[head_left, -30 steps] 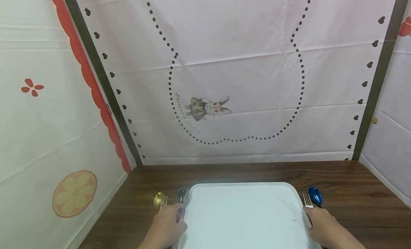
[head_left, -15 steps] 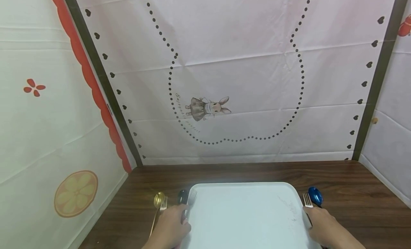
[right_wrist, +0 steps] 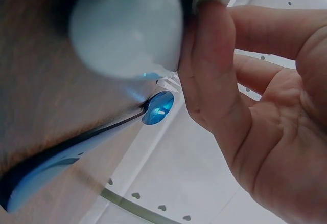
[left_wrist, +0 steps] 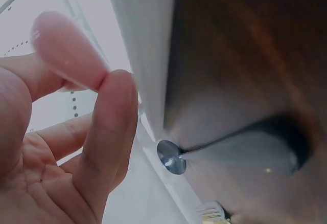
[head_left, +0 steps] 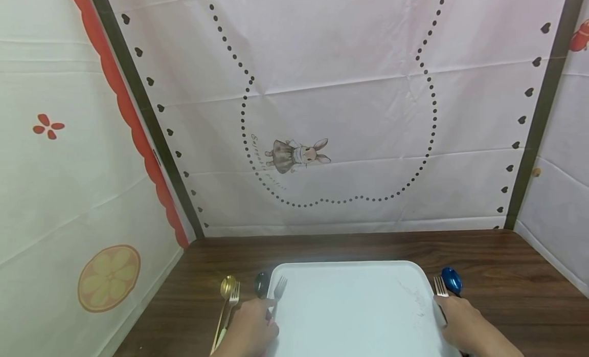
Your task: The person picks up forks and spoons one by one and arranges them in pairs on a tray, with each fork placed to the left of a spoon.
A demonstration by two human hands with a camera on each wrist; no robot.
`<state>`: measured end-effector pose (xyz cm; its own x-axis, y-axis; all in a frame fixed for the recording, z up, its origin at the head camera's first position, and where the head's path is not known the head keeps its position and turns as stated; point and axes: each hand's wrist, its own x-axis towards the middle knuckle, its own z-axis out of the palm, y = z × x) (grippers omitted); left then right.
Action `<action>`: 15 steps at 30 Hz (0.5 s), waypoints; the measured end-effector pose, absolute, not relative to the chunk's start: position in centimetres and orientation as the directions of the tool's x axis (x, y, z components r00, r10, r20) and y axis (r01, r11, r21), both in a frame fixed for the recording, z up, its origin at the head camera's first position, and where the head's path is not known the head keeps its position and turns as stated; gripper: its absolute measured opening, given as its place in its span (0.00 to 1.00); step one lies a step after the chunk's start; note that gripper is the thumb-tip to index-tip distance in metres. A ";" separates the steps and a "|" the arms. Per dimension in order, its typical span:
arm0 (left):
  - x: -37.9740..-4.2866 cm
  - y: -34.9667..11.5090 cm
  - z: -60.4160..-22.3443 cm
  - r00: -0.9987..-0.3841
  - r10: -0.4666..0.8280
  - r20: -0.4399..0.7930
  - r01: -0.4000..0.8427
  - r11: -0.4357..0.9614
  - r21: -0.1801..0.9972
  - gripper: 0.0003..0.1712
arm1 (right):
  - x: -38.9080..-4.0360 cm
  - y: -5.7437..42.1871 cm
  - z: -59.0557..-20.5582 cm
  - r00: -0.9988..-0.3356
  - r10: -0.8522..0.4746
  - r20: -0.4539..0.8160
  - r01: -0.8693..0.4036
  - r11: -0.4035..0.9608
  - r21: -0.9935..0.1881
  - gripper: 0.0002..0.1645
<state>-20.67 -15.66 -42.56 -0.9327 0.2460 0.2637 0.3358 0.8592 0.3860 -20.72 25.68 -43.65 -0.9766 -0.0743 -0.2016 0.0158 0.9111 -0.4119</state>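
Note:
My left hand (head_left: 252, 326) pinches a fork (head_left: 279, 288) by its pink handle (left_wrist: 69, 47); its tines lie over the left edge of the white tray (head_left: 349, 306). Just left of that edge lies a dark spoon (head_left: 262, 284), its grey handle seen in the left wrist view. My right hand (head_left: 467, 324) stays at the tray's right edge, thumb and finger apparently pinching the rim. Beside it lies a fork (head_left: 440, 286), whose pale handle (right_wrist: 127, 29) is blurred close to the right wrist camera. A blue spoon (head_left: 452, 281) lies to its right.
Farther left, a gold spoon (head_left: 227, 286) and another fork (head_left: 234, 294) lie side by side on the brown wooden table (head_left: 184, 295). Printed white cloth (head_left: 340, 116) walls the table off at the back and both sides.
My left hand has moved right with the pink-handled fork, bringing its tines onto the tray and uncovering more of the fork beside the gold spoon. My right hand has stayed put.

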 end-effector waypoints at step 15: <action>-20.9 -15.3 -43.1 -0.947 0.270 0.171 0.317 0.869 0.380 0.04 | -21.3 26.0 -44.2 -0.971 -0.062 -0.231 0.036 0.916 -0.399 0.31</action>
